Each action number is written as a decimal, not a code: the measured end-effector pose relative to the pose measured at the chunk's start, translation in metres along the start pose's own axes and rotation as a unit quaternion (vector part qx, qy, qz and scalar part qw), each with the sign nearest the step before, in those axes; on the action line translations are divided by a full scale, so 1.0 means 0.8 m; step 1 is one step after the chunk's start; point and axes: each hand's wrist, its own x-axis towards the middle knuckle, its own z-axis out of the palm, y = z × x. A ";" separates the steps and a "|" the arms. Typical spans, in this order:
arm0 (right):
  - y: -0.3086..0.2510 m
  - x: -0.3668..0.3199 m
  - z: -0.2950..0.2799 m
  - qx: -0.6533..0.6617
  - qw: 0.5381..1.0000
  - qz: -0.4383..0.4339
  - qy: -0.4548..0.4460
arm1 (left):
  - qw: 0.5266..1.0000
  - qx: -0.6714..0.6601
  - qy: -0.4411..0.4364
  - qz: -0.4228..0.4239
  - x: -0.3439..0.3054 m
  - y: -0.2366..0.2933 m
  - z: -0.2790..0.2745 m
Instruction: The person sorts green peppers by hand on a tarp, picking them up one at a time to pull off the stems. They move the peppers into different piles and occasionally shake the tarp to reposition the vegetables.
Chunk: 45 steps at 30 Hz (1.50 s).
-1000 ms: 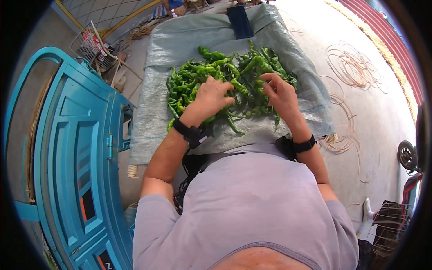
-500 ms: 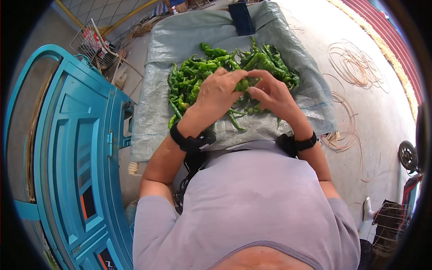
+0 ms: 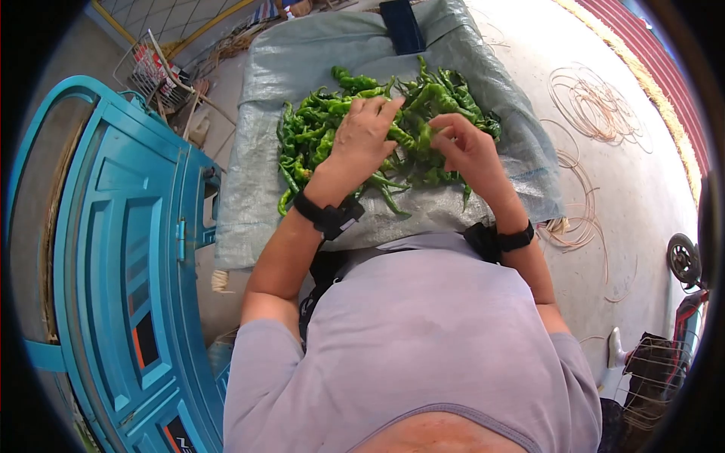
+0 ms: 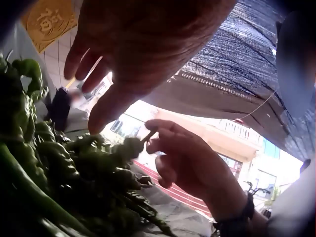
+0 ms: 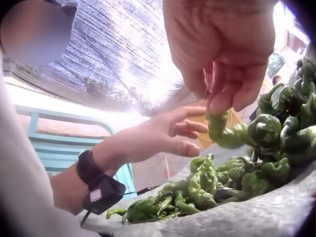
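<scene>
A heap of green peppers [image 3: 306, 136] lies on a grey-green woven plastic sheet [image 3: 253, 189]. My right hand [image 3: 470, 155] is over the right part of the heap. Its thumb and fingertips pinch one curled green pepper [image 5: 228, 134] by the stem end, held at the heap's surface. In the left wrist view, that stem shows between the fingertips of the right hand [image 4: 190, 165]. My left hand [image 3: 359, 140] hovers above the middle of the heap, fingers extended and apart, holding nothing. The right wrist view shows the left hand [image 5: 148, 136] pointing towards the pinched pepper.
A dark flat phone-like object [image 3: 402, 26] lies at the sheet's far edge. To the left stands a blue metal vehicle panel [image 3: 128, 249], with a wire basket [image 3: 162, 79] behind it. Coils of pale cord [image 3: 593, 106] lie on the floor at right.
Half a second ago both hands met over the heap's middle; now they are apart. The left hand has drawn back left with fingers spread, the right has moved right and pinches a pepper.
</scene>
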 end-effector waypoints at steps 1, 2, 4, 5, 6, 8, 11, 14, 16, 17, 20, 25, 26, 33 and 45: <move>0.002 -0.002 0.000 -0.018 1.000 0.018 -0.012 | 0.997 0.002 -0.068 -0.032 -0.006 -0.001 -0.007; 0.003 -0.003 0.000 -0.029 0.999 0.012 -0.010 | 0.990 0.007 -0.138 -0.031 -0.013 -0.001 -0.009; 0.004 -0.002 0.001 -0.050 0.999 -0.002 -0.008 | 0.961 0.018 -0.273 -0.032 -0.024 -0.003 -0.013; 0.005 -0.001 0.002 -0.048 0.999 0.000 -0.011 | 0.963 0.015 -0.269 -0.011 -0.034 -0.009 0.001; 0.007 0.000 0.002 -0.046 0.999 0.002 -0.013 | 0.965 0.031 -0.261 -0.003 -0.043 -0.015 0.013; 0.006 0.001 0.003 -0.045 0.999 0.012 -0.022 | 0.968 0.063 -0.243 0.014 -0.051 -0.012 0.021; 0.001 -0.004 0.003 -0.049 0.997 0.029 -0.042 | 0.968 0.103 -0.226 0.022 -0.048 -0.014 0.026; 0.001 -0.005 -0.002 -0.056 0.997 0.023 -0.038 | 0.978 0.081 -0.191 0.022 -0.040 -0.008 0.013; 0.005 -0.003 -0.003 -0.064 0.998 0.018 -0.008 | 0.983 0.057 -0.175 0.001 -0.036 -0.005 0.003; 0.005 -0.003 -0.003 -0.061 0.998 0.017 -0.006 | 0.984 0.049 -0.171 -0.018 -0.035 -0.007 0.001; 0.003 -0.001 0.000 -0.057 0.998 0.008 -0.004 | 0.986 0.037 -0.163 -0.017 -0.046 -0.020 0.009; 0.000 -0.002 0.002 -0.037 0.999 -0.027 0.007 | 0.998 0.039 -0.049 0.013 -0.041 -0.018 0.006; -0.004 -0.003 0.002 -0.032 0.999 -0.028 0.007 | 0.999 0.029 0.002 0.021 -0.036 -0.011 -0.003; -0.011 0.000 0.011 -0.009 0.999 -0.034 0.007 | 0.985 -0.082 0.111 0.105 -0.004 0.019 -0.011; 0.009 -0.001 -0.003 0.006 0.999 -0.018 0.036 | 0.975 -0.021 -0.215 -0.048 -0.049 -0.011 0.022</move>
